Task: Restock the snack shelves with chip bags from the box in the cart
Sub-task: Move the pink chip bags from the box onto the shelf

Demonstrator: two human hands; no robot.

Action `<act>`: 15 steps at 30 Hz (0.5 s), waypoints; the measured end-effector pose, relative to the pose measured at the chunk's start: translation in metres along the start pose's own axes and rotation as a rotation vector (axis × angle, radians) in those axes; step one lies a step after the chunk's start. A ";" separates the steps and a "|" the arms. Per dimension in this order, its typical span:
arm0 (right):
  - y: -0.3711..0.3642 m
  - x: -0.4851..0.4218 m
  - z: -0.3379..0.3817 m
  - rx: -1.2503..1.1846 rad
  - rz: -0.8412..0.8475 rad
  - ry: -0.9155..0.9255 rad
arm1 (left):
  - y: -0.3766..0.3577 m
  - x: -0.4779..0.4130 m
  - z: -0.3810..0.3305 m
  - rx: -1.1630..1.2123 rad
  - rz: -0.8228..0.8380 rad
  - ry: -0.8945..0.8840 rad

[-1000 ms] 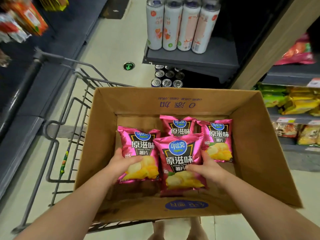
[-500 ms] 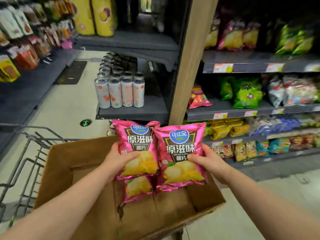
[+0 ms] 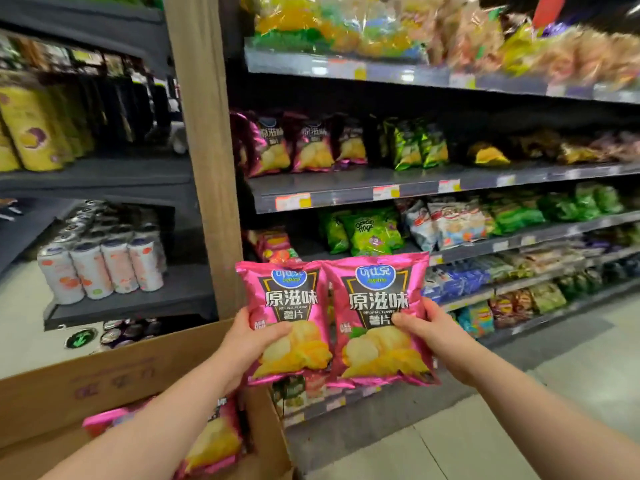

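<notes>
My left hand [image 3: 247,344] grips a pink chip bag [image 3: 289,299] by its lower left side. My right hand [image 3: 427,330] grips a second, matching pink chip bag [image 3: 377,289] by its right edge. Both bags are held upright and side by side in front of the snack shelves. Matching pink bags [image 3: 294,143] stand in a row on the shelf [image 3: 346,188] above and behind them. The cardboard box [image 3: 114,372] sits at the lower left, with more pink bags [image 3: 214,441] inside, partly hidden by my left forearm.
A wooden post [image 3: 204,150] separates the snack shelves from a dark rack [image 3: 138,299] with white drink cans [image 3: 100,268]. Green and white snack bags [image 3: 374,230] fill the lower shelves. Light tiled floor [image 3: 519,410] spreads out at the lower right.
Both hands lifted the two pink bags out of the box and up toward the shelves. The view swung right and upward, from the box to the snack shelves.
</notes>
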State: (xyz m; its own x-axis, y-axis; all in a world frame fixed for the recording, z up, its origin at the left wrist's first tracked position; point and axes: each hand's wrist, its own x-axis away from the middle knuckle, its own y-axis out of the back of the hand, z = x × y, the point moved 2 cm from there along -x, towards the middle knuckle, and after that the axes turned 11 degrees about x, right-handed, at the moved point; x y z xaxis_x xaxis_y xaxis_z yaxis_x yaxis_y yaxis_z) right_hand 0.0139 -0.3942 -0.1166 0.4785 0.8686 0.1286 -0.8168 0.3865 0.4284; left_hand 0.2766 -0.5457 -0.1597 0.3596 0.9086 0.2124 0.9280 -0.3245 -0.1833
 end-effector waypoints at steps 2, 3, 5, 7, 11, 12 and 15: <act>0.039 -0.004 -0.009 -0.008 -0.057 0.021 | -0.038 -0.004 0.003 0.025 0.025 -0.011; 0.057 -0.005 -0.013 -0.017 -0.076 0.029 | -0.054 -0.006 0.005 0.047 0.035 -0.014; 0.087 -0.010 -0.018 -0.019 -0.094 0.027 | -0.083 -0.008 0.008 0.080 0.040 -0.021; 0.111 -0.015 -0.019 -0.016 -0.091 0.040 | -0.105 -0.010 0.007 0.080 0.036 -0.024; 0.136 -0.028 -0.011 -0.040 -0.084 0.083 | -0.126 -0.015 -0.007 0.056 0.048 -0.041; 0.139 -0.032 -0.009 -0.050 -0.083 0.093 | -0.128 -0.018 -0.012 0.054 0.045 -0.053; 0.144 -0.048 0.002 -0.078 -0.085 0.113 | -0.128 -0.032 -0.028 0.065 0.022 -0.090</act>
State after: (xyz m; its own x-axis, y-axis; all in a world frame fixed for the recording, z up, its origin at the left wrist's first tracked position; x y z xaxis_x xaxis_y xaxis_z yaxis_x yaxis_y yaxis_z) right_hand -0.1258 -0.3809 -0.0590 0.5109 0.8596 -0.0087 -0.7995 0.4789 0.3625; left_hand 0.1493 -0.5406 -0.1165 0.3669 0.9223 0.1215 0.9106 -0.3294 -0.2495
